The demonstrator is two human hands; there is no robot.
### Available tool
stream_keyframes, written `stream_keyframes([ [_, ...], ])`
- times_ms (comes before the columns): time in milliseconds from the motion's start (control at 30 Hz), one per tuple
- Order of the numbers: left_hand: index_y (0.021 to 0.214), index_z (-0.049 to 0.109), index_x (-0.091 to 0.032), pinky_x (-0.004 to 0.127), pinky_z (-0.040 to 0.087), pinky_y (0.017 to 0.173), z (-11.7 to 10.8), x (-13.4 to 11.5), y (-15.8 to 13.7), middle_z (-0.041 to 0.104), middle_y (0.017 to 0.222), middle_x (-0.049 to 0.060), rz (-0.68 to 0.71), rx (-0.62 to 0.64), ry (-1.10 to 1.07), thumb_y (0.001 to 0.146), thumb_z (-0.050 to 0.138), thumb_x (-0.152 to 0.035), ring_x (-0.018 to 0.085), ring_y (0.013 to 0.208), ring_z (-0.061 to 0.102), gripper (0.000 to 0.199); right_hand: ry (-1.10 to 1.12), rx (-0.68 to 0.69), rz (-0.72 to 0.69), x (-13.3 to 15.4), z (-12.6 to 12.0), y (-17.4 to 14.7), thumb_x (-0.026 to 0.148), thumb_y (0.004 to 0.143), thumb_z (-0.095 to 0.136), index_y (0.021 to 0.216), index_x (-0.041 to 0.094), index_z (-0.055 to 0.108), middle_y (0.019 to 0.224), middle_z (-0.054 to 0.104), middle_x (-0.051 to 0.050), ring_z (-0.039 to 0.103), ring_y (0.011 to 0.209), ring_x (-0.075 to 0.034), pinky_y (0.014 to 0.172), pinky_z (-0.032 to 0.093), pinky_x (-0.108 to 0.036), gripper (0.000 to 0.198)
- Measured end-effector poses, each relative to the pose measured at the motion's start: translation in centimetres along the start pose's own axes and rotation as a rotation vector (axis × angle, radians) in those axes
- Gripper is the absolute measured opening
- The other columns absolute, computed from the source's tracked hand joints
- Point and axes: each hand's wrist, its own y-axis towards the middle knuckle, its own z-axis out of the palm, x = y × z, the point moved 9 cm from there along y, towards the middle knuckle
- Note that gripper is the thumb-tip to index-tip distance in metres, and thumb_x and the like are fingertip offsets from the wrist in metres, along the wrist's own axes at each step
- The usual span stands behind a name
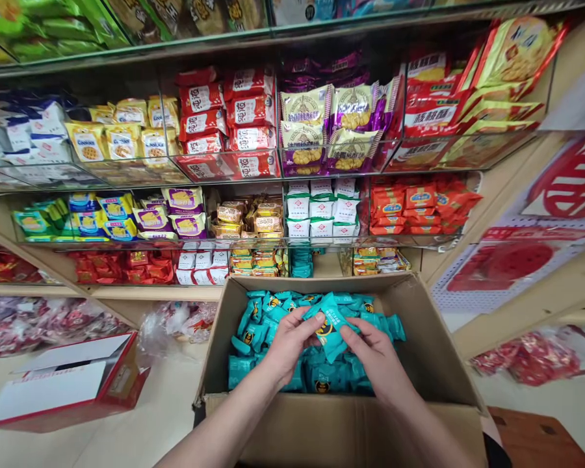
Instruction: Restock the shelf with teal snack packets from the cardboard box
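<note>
Between my two hands is a teal snack packet [332,328] with a dark round logo and light lettering. My left hand [290,338] pinches its left edge with the thumb on top. My right hand [373,351] grips its right side, fingers behind and thumb in front. Below them is a large cardboard box [253,281], its near flap folded out toward me. Many more teal packets [258,335] of the same look fill it, some lying loose and others in tight rows at the near side.
Glass-fronted shelves [224,244] full of wrapped snacks rise behind the box. A few teal packets [301,263] sit in a low compartment. On the floor at left lies a red-and-white carton [68,383]. A brown wooden stool [536,439] stands at lower right.
</note>
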Motion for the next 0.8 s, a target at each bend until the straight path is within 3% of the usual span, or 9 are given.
stream_keyframes([
  [133,0.080,0.055,-0.016,0.021,0.044,0.059,0.2,0.6,-0.2,0.057,0.074,-0.002,0.009,0.064,0.106,0.061,0.073,-0.041,0.009,0.063,0.051,0.036,-0.001,0.040,-0.089,-0.2,0.4,-0.5,0.048,0.064,0.066,0.093,0.018,0.056,0.067,0.060,0.000,0.052,0.056,-0.012,0.051,0.043,-0.024,0.043],
  [233,0.084,0.054,-0.017,0.022,0.044,0.064,-0.1,0.7,-0.2,0.057,0.078,-0.001,0.086,0.150,0.270,0.058,0.074,-0.039,0.010,0.069,0.052,0.040,-0.181,0.102,-0.153,-0.7,0.3,-0.7,0.046,0.068,0.063,0.088,0.018,0.057,0.066,0.060,0.000,0.051,0.053,-0.012,0.048,0.041,-0.023,0.034],
  [333,0.090,0.055,-0.016,0.025,0.044,0.068,-0.6,-0.2,0.1,0.060,0.081,0.002,0.193,0.250,0.582,0.067,0.067,-0.035,0.013,0.074,0.055,0.032,-0.428,0.122,-0.291,0.5,-0.4,-0.6,0.041,0.073,0.060,0.091,0.019,0.059,0.078,0.063,-0.003,0.057,0.064,-0.015,0.058,0.047,-0.026,0.028],
  [433,0.095,0.058,-0.017,0.031,0.043,0.082,-2.0,-4.2,0.9,0.062,0.095,0.005,0.471,0.182,1.044,0.078,0.055,-0.030,0.017,0.089,0.056,0.022,-0.634,0.059,-0.514,3.6,-1.3,0.2,0.036,0.078,0.054,0.096,0.020,0.059,0.093,0.064,-0.005,0.060,0.083,-0.018,0.074,0.048,-0.030,0.024],
  [533,0.101,0.058,-0.019,0.036,0.036,0.092,-4.1,-9.3,2.2,0.060,0.104,0.006,0.747,-0.022,1.436,0.082,0.049,-0.031,0.020,0.102,0.051,0.024,-0.748,-0.071,-0.717,7.3,-2.3,2.2,0.032,0.081,0.050,0.099,0.020,0.056,0.100,0.062,-0.006,0.057,0.095,-0.020,0.084,0.045,-0.033,0.023],
  [600,0.100,0.059,-0.019,0.036,0.037,0.090,-6.6,-11.7,4.0,0.060,0.102,0.007,0.744,-0.193,1.612,0.084,0.046,-0.036,0.021,0.100,0.051,0.027,-0.858,-0.100,-0.770,8.8,-2.3,4.5,0.027,0.082,0.047,0.102,0.019,0.053,0.104,0.060,-0.008,0.054,0.100,-0.019,0.088,0.042,-0.033,0.022],
  [667,0.092,0.061,-0.017,0.034,0.041,0.082,-9.4,-12.7,6.0,0.062,0.091,0.008,0.622,-0.317,1.720,0.086,0.041,-0.041,0.021,0.091,0.055,0.032,-1.048,-0.071,-0.700,9.1,-1.6,7.6,0.021,0.083,0.044,0.105,0.016,0.050,0.110,0.056,-0.010,0.050,0.106,-0.018,0.092,0.039,-0.031,0.024],
  [733,0.080,0.062,-0.016,0.031,0.042,0.073,-11.7,-12.5,7.7,0.061,0.076,0.008,0.487,-0.346,1.787,0.087,0.033,-0.046,0.020,0.077,0.057,0.042,-1.224,-0.020,-0.561,8.5,-0.9,10.8,0.017,0.082,0.043,0.107,0.014,0.049,0.113,0.055,-0.011,0.049,0.107,-0.018,0.091,0.039,-0.030,0.025],
  [800,0.072,0.061,-0.016,0.030,0.042,0.067,-12.7,-11.9,8.5,0.059,0.068,0.007,0.443,-0.337,1.835,0.088,0.026,-0.048,0.019,0.070,0.056,0.050,-1.327,0.040,-0.437,7.5,-0.1,13.6,0.017,0.081,0.047,0.105,0.014,0.051,0.106,0.058,-0.011,0.054,0.100,-0.020,0.086,0.041,-0.030,0.024],
])
